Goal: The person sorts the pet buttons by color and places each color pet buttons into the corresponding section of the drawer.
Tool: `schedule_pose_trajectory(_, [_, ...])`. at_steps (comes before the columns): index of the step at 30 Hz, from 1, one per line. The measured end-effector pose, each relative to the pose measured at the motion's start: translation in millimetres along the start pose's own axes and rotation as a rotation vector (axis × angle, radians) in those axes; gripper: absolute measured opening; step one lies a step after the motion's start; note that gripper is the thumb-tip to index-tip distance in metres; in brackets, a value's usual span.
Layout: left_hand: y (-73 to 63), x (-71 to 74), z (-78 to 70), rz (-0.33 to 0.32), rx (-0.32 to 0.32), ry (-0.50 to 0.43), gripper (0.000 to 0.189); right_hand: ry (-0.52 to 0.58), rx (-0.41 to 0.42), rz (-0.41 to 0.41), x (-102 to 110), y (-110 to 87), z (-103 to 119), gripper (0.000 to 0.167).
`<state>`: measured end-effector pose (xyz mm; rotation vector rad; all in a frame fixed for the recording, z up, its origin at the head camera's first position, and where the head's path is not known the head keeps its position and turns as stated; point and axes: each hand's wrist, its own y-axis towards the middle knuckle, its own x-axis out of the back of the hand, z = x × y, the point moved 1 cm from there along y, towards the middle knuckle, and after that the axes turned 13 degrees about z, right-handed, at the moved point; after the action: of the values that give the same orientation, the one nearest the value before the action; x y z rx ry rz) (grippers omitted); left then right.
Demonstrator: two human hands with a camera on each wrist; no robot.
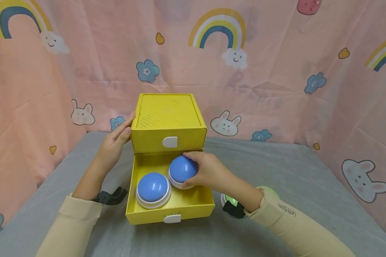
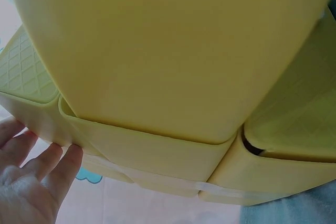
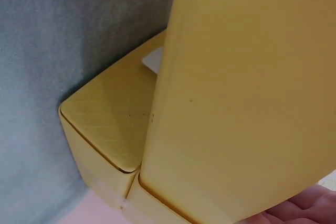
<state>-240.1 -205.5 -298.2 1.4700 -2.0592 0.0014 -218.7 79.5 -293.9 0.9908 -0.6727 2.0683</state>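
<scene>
A yellow drawer cabinet (image 1: 168, 110) stands on the grey cloth, one drawer (image 1: 170, 214) pulled out below a closed top drawer. In the open drawer sits a blue dome push button (image 1: 152, 189) with a white base, at the left. My right hand (image 1: 209, 171) holds a second blue dome push button (image 1: 182, 169) between thumb and fingers, inside the drawer at the right. My left hand (image 1: 114, 146) rests against the cabinet's left side. In the left wrist view, the straight left fingers (image 2: 65, 166) touch the cabinet wall. Only part of the right hand (image 3: 304, 208) shows in the right wrist view.
A green dome push button (image 1: 230, 200) lies on the grey cloth (image 1: 260, 160) beside the right wrist. Another green piece (image 1: 271, 192) shows behind the right sleeve. A closed lower drawer (image 3: 105, 119) sits under the open one. A pink printed curtain hangs behind.
</scene>
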Motion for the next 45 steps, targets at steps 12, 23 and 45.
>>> schedule_pose_trajectory(12, [-0.3, -0.1, -0.5, 0.000, -0.008, -0.001, 0.050, -0.043, 0.019, 0.016, -4.0, 0.4, 0.1, 0.081])
schedule_pose_trajectory(23, [-0.1, -0.6, 0.3, -0.004, -0.002, 0.001, 0.050, -0.071, 0.018, 0.035, -4.0, -1.0, 2.2, 0.081])
schedule_pose_trajectory(45, [0.0, -0.6, 0.0, 0.002, -0.005, -0.003, 0.050, -0.126, -0.052, 0.061, -1.5, 2.1, 3.6, 0.073])
